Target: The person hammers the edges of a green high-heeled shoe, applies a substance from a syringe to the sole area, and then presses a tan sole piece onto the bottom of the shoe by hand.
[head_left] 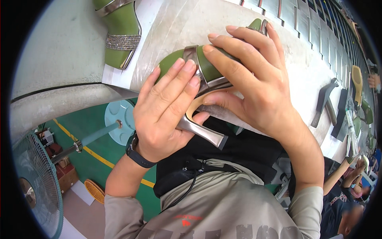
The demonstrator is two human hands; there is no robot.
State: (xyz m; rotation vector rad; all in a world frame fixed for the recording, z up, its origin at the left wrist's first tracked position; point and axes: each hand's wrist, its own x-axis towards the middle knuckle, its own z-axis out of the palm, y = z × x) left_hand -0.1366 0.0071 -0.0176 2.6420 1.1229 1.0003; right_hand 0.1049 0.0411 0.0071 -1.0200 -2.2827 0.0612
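A green high-heeled shoe [207, 65] with a metallic strap and a slim metallic heel lies sideways between my two hands, over the bench's near edge. My left hand [163, 105] is laid on its back end, fingers stretched along the strap and thumb behind the heel. From the other side my right hand [250, 75] grips the middle of the shoe, fingers over the upper and thumb under the arch. Part of the toe shows beyond my right fingers; the middle is covered. At the upper left, another green shoe [121, 40] with a glittering band rests on white paper.
A pale bench [175, 20] runs beneath the shoes, with a slatted metal conveyor [304, 24] beyond. To the right lie a hammer [329, 101] and a tan sole-shaped piece [356, 81]. A standing fan [38, 183] is at lower left. Other people work at far right.
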